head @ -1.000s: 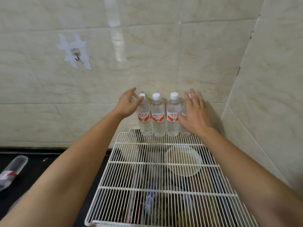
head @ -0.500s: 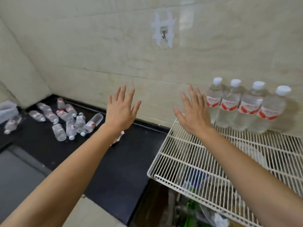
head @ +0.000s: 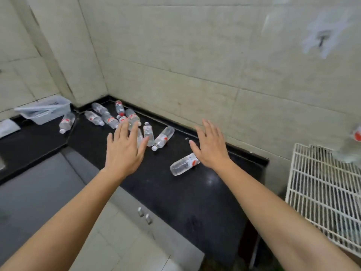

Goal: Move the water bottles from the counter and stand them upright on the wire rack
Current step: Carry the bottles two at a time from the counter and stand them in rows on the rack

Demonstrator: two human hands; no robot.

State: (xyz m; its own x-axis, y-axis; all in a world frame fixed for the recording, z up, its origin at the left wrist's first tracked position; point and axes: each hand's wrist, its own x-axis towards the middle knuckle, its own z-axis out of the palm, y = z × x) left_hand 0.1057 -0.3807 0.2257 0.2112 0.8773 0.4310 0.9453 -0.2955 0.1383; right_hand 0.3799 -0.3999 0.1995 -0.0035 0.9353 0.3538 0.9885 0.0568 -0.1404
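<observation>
- Black counter point(head: 195, 202) runs along the tiled wall. The water bottles point(head: 115, 119) lie on their sides on it, most of them in a loose pile toward the far corner.
- Left hand point(head: 125, 151) is out flat, palm down, fingers straight and a bit spread, with nothing in it. Its fingertips line up with the near edge of the pile and cover part of at least one bottle there.
- Right hand point(head: 212, 147) is the same deal: flat, fingers straight, holding nothing.
- One stray bottle point(head: 182, 165) lies on its own, well apart from the pile, right at the heel of the right hand. Its red-label end points at the hand and the cap end is hidden behind it. Can't tell if the hand touches it or is just above it.
- A slanted bottle point(head: 164, 137) sits between the two hands, white cap toward the camera, with another one just to its left.
- A loner bottle point(head: 67, 122) lies way off to the left, near a clear plastic bin point(head: 45, 110).
- The white wire rack point(head: 320, 184) is at the right edge, cut off by the frame. On its back edge there's a blurry bottle point(head: 351, 149), basically a smear with a red blob. It's partly cut off too, so I can't say how many are up there.
- The pile overlaps too much for a proper count.
- The taped hook point(head: 322, 39) on the wall is smeared as well.
- Two small metal handles point(head: 144, 215) show on the cabinet front under the counter.
</observation>
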